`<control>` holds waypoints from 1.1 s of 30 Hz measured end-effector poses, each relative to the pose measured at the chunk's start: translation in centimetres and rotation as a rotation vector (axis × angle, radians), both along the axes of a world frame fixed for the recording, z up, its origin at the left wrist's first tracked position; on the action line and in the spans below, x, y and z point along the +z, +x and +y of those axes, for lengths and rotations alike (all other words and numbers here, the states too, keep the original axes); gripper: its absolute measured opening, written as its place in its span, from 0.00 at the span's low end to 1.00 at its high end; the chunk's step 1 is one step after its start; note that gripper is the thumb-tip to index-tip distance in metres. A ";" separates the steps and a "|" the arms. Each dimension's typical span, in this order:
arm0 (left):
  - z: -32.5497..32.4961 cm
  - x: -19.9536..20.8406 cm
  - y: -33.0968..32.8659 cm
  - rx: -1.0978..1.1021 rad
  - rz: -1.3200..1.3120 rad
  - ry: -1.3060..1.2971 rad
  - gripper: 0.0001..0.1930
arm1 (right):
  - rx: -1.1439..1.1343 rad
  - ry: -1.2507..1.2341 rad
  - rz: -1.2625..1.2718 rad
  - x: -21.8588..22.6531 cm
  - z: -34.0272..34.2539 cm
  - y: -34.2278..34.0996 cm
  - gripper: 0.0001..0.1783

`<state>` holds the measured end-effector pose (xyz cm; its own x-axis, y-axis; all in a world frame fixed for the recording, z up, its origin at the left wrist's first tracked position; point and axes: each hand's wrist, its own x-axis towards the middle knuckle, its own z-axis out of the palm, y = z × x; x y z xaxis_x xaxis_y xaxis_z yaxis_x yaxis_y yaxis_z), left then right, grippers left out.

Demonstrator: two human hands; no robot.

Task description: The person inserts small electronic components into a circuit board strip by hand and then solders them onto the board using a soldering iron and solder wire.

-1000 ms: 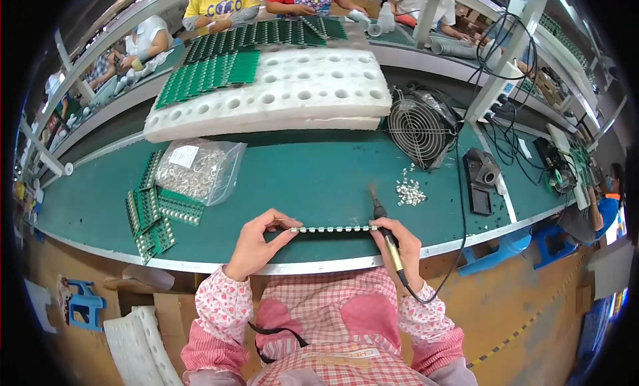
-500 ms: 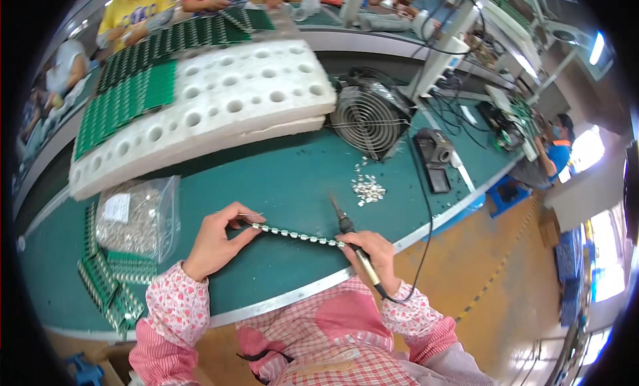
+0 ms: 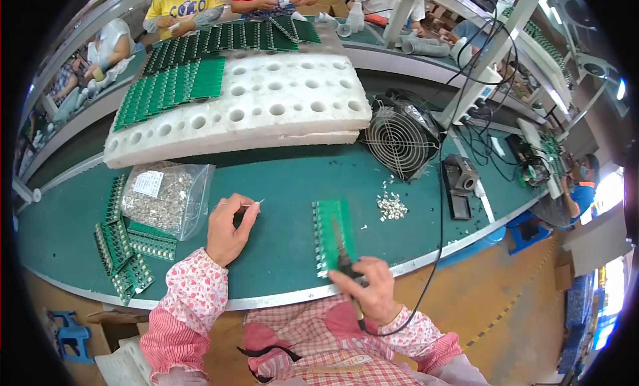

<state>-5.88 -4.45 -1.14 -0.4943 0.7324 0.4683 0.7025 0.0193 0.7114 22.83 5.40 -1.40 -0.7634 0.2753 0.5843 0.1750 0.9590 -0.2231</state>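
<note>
My left hand (image 3: 229,229) is closed in a pinch on a thin length of solder wire (image 3: 261,201), whose tip pokes out past the fingers. My right hand (image 3: 373,289) grips a soldering iron (image 3: 344,261), its blurred tip pointing away from me. A green circuit board (image 3: 322,234) with a row of small silvery parts along its left edge is beneath the iron, its near end by my right thumb. Whether the thumb holds the board or it lies on the table is unclear. A heap of small metal parts (image 3: 391,206) lies beyond my right hand.
A clear bag of small parts (image 3: 156,198) and several loose boards (image 3: 120,249) are at the left. Behind stands a white foam block (image 3: 259,130) bearing green boards (image 3: 173,86). A fan (image 3: 401,143), an iron stand (image 3: 459,186) and the iron's cable (image 3: 439,246) occupy the right. Other people work across.
The board, seen edge-on between both hands before, now shows its flat face beside my right hand. My left hand has come off it, keeping the wire. The head view has shifted.
</note>
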 end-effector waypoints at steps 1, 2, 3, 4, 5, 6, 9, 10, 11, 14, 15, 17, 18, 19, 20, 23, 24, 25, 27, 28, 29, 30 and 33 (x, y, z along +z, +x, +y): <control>0.0 -0.1 0.0 0.001 -0.063 -0.034 0.06 | 0.078 -0.030 -0.064 0.1 0.3 -0.1 0.26; -0.2 -0.2 0.0 0.012 -0.049 -0.049 0.06 | 0.067 -0.099 0.000 0.0 0.3 -0.3 0.24; -0.4 -0.3 0.0 0.014 -0.052 -0.053 0.06 | 0.053 -0.171 0.064 0.0 0.3 -0.6 0.22; -0.7 -0.4 0.0 0.019 -0.064 -0.058 0.07 | 0.064 -0.188 0.069 0.5 0.6 -0.8 0.22; -0.8 -0.3 0.3 0.023 -0.062 -0.081 0.07 | -0.027 -0.263 0.063 1.2 1.1 -1.0 0.22; -0.9 -0.3 0.4 0.051 -0.108 -0.061 0.07 | -0.117 -0.337 0.053 1.5 1.7 -1.3 0.23; 0.1 0.2 0.8 0.090 -0.187 -0.025 0.07 | -0.126 -0.392 0.028 1.7 3.1 -2.3 0.26; 0.2 0.5 0.7 0.113 -0.205 -0.001 0.07 | -0.101 -0.394 0.011 1.6 3.3 -2.9 0.26; 0.2 0.6 1.2 0.112 -0.202 -0.010 0.07 | -0.102 -0.402 0.013 1.3 3.0 -3.1 0.26; 0.4 0.7 2.5 0.084 0.147 -0.023 0.04 | -0.049 -0.407 0.011 0.6 2.2 -4.2 0.25; 0.5 1.1 3.2 0.016 0.212 -0.027 0.03 | -0.060 -0.403 0.025 0.9 2.2 -4.6 0.25; 0.6 2.3 5.3 -0.159 0.422 -0.074 0.03 | -0.044 -0.352 0.092 1.4 2.1 -4.7 0.23; 0.4 2.6 6.3 -0.229 0.453 -0.081 0.03 | -0.058 -0.348 0.095 1.3 2.1 -4.5 0.23; 0.2 2.6 7.5 -0.297 0.479 -0.084 0.04 | -0.002 -0.332 0.121 1.4 2.2 -3.8 0.21; -0.1 2.4 8.4 -0.360 0.410 -0.093 0.04 | 0.053 -0.314 0.145 1.5 2.2 -3.3 0.20; 0.1 3.1 10.1 -0.448 0.350 -0.101 0.06 | 0.182 -0.312 0.121 1.7 2.0 -1.1 0.19; 0.0 3.5 10.6 -0.448 0.298 -0.120 0.06 | 0.180 -0.297 0.103 2.0 1.9 -0.5 0.19; -0.2 3.6 10.8 -0.470 0.296 -0.097 0.06 | 0.155 -0.278 0.098 2.5 2.0 0.2 0.19; -1.1 3.5 10.3 -0.375 0.325 -0.138 0.06 | 0.186 -0.257 -0.033 3.3 2.2 1.0 0.20; -1.6 4.1 10.0 -0.371 0.376 -0.156 0.07 | 0.176 -0.167 -0.067 4.4 2.8 1.7 0.17; -1.9 4.2 9.6 -0.372 0.367 -0.150 0.07 | -0.025 -0.639 -0.039 4.4 3.0 2.7 0.16; -2.2 4.1 8.8 -0.317 0.378 -0.149 0.08 | -0.236 -1.107 -0.008 4.2 3.4 3.9 0.17; -2.7 4.6 6.4 -0.194 0.351 -0.171 0.08 | -0.423 -0.567 0.436 4.7 9.9 8.2 0.11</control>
<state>0.57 -7.12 3.46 -0.1725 0.8778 0.4468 0.9033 -0.0398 0.4271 31.05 15.27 3.27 -0.2665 0.8302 0.4897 0.2817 0.5529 -0.7841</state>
